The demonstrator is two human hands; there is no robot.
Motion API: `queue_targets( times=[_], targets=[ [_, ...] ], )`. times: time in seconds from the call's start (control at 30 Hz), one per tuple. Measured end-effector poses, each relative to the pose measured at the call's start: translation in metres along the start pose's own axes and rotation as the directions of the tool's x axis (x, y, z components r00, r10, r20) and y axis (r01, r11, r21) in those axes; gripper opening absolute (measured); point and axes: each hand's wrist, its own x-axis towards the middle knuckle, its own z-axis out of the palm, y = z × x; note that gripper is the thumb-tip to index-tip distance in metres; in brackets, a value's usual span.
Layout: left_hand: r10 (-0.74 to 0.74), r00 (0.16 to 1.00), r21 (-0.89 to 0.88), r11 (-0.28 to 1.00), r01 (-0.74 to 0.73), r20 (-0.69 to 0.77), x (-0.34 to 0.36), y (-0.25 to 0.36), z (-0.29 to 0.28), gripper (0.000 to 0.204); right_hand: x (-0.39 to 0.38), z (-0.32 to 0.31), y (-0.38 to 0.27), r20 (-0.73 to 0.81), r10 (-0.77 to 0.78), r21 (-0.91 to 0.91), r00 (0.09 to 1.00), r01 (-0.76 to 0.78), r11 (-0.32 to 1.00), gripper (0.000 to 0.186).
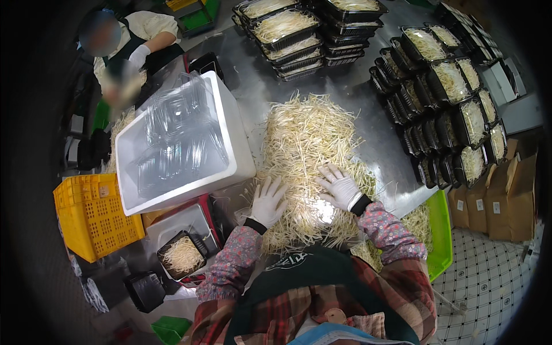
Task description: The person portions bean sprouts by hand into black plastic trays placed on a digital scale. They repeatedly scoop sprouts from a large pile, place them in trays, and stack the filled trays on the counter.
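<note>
View from above a person's own chest, looking down at a metal bench [397, 164]. A large, loose heap of pale bean sprouts [310, 132] lies in the middle of it, directly in front of the person. Both hands wear white gloves, below floral sleeves with dark cuffs. The left hand [268, 202] lies palm down at the heap's near left edge; the right hand [340, 188] lies palm down on its right side. On each, the fingers are spread apart and clamped on nothing. The two hands are apart, with sprouts between them.

To the left, a white foam box [244, 161] holds clear plastic lids [178, 152]. Beside it are a yellow crate [100, 221] and, nearer the person, a black tray [199, 241] of sprouts. Stacks of filled black trays [345, 43] stand at the far side of the bench, with more at the right. A bright green tub [441, 241] sits at the lower right, near brown paper bags [499, 204]. At upper left, a co-worker [152, 31] wears white gloves.
</note>
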Motion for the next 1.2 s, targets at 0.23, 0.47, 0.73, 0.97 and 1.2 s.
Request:
queue_targets(
  times=[0.23,0.47,0.73,0.97,1.2],
  targets=[
    [0.0,0.997,-0.191,0.981,-0.015,-0.078,-0.02,-0.022,-0.009,0.06,0.008,-0.033,0.026,-0.076,0.153,0.197,0.985,-0.136,0.971,0.044],
    [-0.09,0.995,-0.1,0.991,0.094,0.042,0.042,-0.015,-0.014,0.072,0.072,-0.03,0.049,0.02,0.321,-0.003,0.947,-0.321,0.947,0.082],
    [-0.135,0.981,-0.036,0.989,0.141,0.137,0.019,-0.002,-0.026,0.104,0.035,-0.043,0.014,0.044,0.291,-0.206,0.956,-0.276,0.939,0.115],
    [-0.141,0.978,-0.088,0.984,0.155,0.153,0.047,-0.023,-0.002,0.063,0.054,-0.027,0.048,0.132,0.347,-0.071,0.929,-0.34,0.938,0.071],
    [-0.154,0.988,-0.098,0.984,0.152,-0.013,0.019,-0.028,-0.011,0.082,0.04,-0.053,0.028,-0.102,0.405,0.01,0.909,-0.406,0.914,0.061]
  ],
)
